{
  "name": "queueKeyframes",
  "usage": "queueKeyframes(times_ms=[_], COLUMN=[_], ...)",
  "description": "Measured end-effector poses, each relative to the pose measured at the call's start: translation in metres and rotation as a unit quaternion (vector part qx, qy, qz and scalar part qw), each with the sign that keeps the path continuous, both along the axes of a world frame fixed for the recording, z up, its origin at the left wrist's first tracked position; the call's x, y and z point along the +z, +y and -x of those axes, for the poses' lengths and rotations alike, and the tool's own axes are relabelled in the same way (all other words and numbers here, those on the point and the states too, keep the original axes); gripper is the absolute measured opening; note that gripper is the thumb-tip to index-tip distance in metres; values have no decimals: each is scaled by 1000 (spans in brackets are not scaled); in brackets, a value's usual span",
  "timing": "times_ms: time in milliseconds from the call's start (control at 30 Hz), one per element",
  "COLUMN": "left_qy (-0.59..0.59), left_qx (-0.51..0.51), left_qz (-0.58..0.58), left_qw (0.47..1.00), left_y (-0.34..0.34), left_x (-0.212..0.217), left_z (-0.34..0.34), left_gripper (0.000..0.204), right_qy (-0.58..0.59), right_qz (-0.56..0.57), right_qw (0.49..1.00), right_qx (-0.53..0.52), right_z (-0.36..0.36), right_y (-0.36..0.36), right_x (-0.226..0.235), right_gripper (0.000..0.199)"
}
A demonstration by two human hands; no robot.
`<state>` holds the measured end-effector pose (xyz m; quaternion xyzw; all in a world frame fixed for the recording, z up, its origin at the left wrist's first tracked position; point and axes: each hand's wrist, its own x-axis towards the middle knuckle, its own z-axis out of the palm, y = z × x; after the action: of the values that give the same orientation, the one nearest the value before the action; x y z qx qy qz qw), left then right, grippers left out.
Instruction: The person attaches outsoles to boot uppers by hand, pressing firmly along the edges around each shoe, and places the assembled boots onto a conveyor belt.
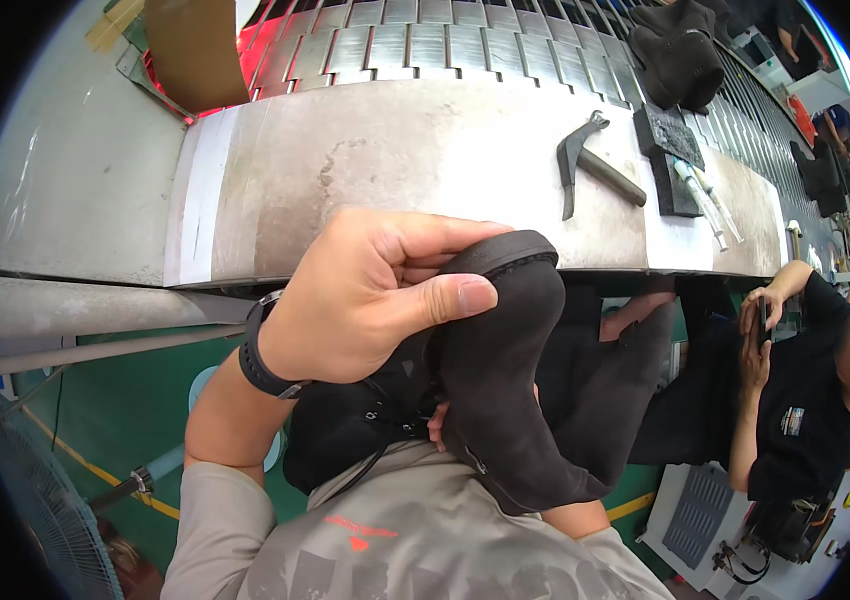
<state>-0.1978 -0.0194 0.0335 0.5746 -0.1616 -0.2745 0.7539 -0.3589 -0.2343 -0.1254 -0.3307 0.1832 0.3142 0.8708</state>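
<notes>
A dark suede-like boot (505, 370) is held in front of my body, its black sole edge (505, 252) turned up and its shaft bending off to the right. My left hand (365, 295) pinches the sole end, thumb on the upper and fingers along the sole. Behind the boot, my right hand (438, 426) is mostly hidden; a few bent fingertips show at the boot's left edge. A small metal zipper pull (476, 462) shows low on the boot.
On the pale worktop (425, 160) lie a hammer (595, 170), a black block (667, 160) and syringe-like tubes (707, 205). Beyond runs a metal slat conveyor (425, 45) carrying dark boots (680, 60). A co-worker (805, 390) at right holds a phone-like object. A fan (45, 520) stands lower left.
</notes>
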Motion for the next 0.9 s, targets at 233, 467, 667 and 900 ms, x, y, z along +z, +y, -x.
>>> queueKeyframes(times_ms=[233, 467, 667, 900], left_qy=[-117, -403, -424, -526], left_qx=[65, 117, 61, -51], left_qz=[-74, -195, -267, -478], left_qw=[988, 887, 863, 702], left_y=[-9, -17, -18, -34], left_x=[-6, -16, 1, 49], left_z=[15, 20, 0, -13], left_gripper=[58, 46, 69, 78], right_qy=[80, 95, -3, 152], right_qz=[-140, -123, -213, -254], right_qw=[980, 979, 977, 954], right_qx=[-119, -132, -23, -40], right_z=[-3, -4, -2, -4], right_y=[5, 6, -1, 0], right_x=[16, 21, -11, 14], right_gripper=[55, 57, 102, 93])
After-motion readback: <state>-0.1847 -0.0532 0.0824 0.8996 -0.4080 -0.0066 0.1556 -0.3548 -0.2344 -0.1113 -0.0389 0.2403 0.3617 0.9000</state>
